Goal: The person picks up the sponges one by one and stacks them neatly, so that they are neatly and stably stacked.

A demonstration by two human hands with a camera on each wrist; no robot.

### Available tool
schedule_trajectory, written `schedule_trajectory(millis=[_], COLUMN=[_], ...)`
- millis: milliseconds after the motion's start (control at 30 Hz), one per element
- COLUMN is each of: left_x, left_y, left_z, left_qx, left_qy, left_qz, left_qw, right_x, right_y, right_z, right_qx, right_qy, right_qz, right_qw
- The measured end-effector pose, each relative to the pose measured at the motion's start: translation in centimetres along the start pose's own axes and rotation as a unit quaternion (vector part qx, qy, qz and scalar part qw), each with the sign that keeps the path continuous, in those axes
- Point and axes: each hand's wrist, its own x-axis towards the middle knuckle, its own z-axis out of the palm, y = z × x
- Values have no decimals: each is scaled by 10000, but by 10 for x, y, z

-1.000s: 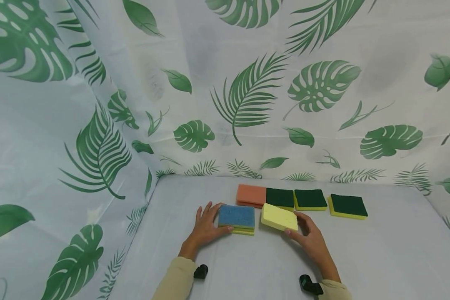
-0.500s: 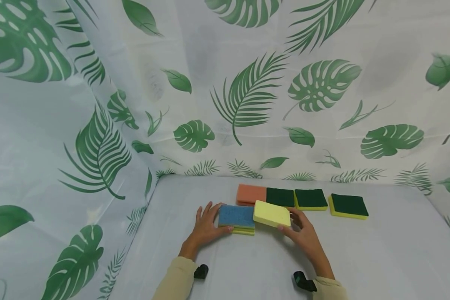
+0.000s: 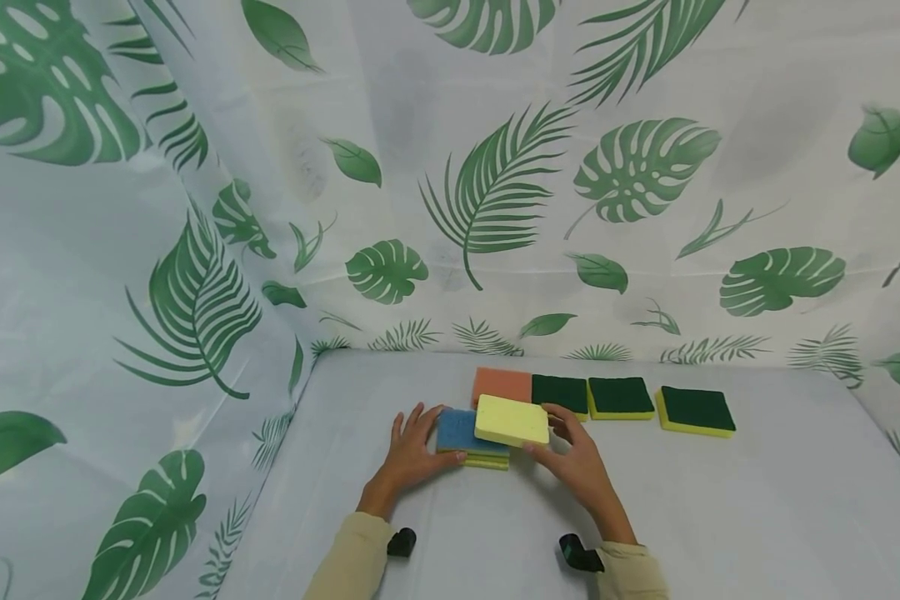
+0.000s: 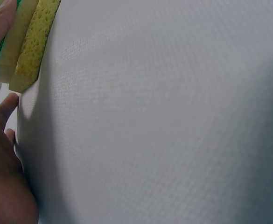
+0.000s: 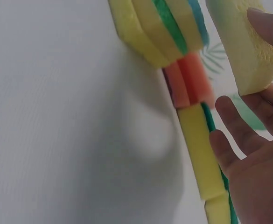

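In the head view my left hand (image 3: pixel 411 457) holds a stack of sponges by its left side, thumb on the front edge and fingers behind. The top one is a blue-faced sponge (image 3: pixel 456 430); a yellow sponge (image 4: pixel 36 44) forms the bottom, and a green layer shows between them in the wrist views. My right hand (image 3: pixel 576 468) pinches a pale yellow sponge (image 3: pixel 512 420) by its right end. It hovers slightly tilted above the stack, covering the right part of the blue face. A gap separates it from the stack in the right wrist view.
Behind the stack lie orange sponges (image 3: pixel 501 383), one upon another. To their right, several green-topped yellow sponges (image 3: pixel 621 397) stand in a row, the last one (image 3: pixel 696 410) set apart. A leaf-printed cloth (image 3: pixel 495 208) hangs behind the white table (image 3: pixel 780 508).
My right hand has carried the pale yellow sponge leftward, from beside the stack to above the blue-faced sponge. The left hand has stayed on the stack.
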Motion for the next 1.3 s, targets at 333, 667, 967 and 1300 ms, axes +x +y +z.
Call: schedule_trajectory(millis=[333,667,967,1300], left_x=[-1,-2,1,0], left_y=[-5,-5,-5,-4], left_z=[2,1,2,1], left_qx=[-12,-86,-14,-108], left_qy=[22,81,48,88], left_qz=[43,65,84,102], left_qw=[10000,9999,10000,9999], right_x=[8,13,15,17], right_y=[-13,-16,-18,-14], right_z=[24,43,48,50], right_qx=[-251,-264,-321,-292], right_qy=[-123,-144,-88,-157], right_qz=[-328,-684,-782,-930], right_qw=[9991,9972,9964,9951])
